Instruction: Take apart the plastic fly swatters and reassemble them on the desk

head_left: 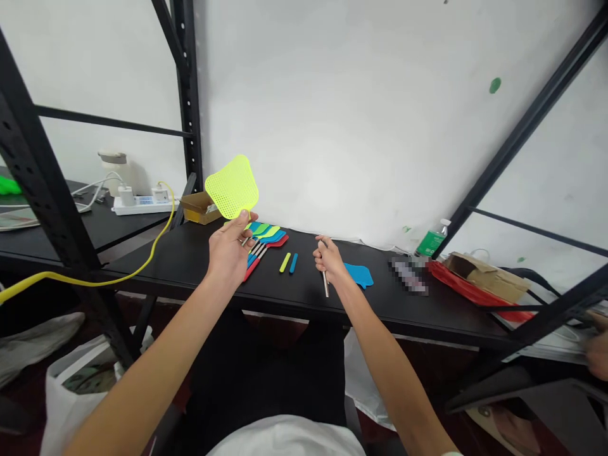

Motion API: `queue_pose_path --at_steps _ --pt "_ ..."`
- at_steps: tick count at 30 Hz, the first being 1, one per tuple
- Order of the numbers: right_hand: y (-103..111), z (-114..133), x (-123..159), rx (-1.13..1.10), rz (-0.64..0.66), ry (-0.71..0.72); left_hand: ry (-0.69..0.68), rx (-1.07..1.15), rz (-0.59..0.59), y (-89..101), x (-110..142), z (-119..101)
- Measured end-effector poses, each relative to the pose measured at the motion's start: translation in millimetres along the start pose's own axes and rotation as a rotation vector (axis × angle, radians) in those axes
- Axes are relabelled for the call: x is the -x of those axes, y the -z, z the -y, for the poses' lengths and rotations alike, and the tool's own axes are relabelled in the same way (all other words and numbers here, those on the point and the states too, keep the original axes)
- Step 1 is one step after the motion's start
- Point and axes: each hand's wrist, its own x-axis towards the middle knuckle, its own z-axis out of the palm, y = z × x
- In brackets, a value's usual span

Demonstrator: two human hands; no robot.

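My left hand (228, 256) is closed on the neck of a yellow-green fly swatter head (232, 187), holding it raised above the table. My right hand (329, 258) grips a thin metal rod (325, 285), whose lower end sticks out below the fist. Just right of that hand a blue swatter head (360, 275) lies flat. Between the hands are a yellow-green grip (285, 262) and a blue grip (293, 263), side by side. Partly behind my left hand, several fly swatters with coloured heads and metal shafts lie overlapped, a red one (278, 242) among them.
The black table (190, 259) backs onto a white wall. Farther left are a cardboard box (202, 209), a power strip (142, 204) and a yellow cable (154, 244). Toward the right stand a green-labelled bottle (432, 239) and a brown carton (489, 277). Another person's hand (598, 349) shows at the right edge.
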Motion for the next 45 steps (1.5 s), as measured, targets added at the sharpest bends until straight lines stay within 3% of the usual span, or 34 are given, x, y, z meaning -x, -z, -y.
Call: queue_pose_path --at_steps 5,11,17,23,26,28,30,32,34,36,39,41,45 --pt "-2.7 -17.5 -27.1 0.511 -0.159 -0.014 -0.012 -0.006 -0.004 3.4 -1.5 -3.5" --pt "-8.4 -25.6 -49.8 0.889 -0.147 -0.027 -0.003 -0.065 0.022 0.5 1.8 4.4" --pt "-19.0 -27.4 -45.9 1.250 -0.080 -0.002 -0.004 -0.080 0.062 -1.6 5.5 12.1" --pt "-23.8 -20.7 -35.5 1.398 -0.093 0.055 0.006 -0.108 0.061 -2.2 7.1 16.6" --pt "-21.5 -8.1 -19.1 1.199 -0.124 0.240 -0.010 -0.188 0.083 -0.1 6.6 24.6" --pt "-21.3 2.9 0.0 0.823 -0.019 0.326 -0.018 -0.303 0.098 1.3 7.9 32.9" --pt "-22.8 12.6 22.0 0.392 0.124 0.274 -0.024 -0.452 0.154 1.8 11.4 41.6" --pt "-24.0 18.2 40.7 0.150 0.195 0.248 -0.020 -0.593 0.295 1.1 16.7 48.7" --pt "-20.4 18.4 50.7 0.064 0.184 0.262 -0.005 -0.697 0.477 -0.2 22.1 52.6" --pt "-6.5 14.3 50.7 0.056 0.098 0.268 -0.009 -0.780 0.597 -0.4 25.7 53.0" --pt "40.3 3.8 40.5 0.152 -0.145 0.281 -0.085 -1.053 0.618 3.9 25.9 50.6" --pt "83.4 -3.6 34.1 0.335 -0.314 0.273 -0.146 -1.347 0.599 9.2 24.0 51.5" --pt "156.1 -15.8 32.4 0.774 -0.595 0.087 -0.197 -1.756 0.593 17.5 24.3 66.9"
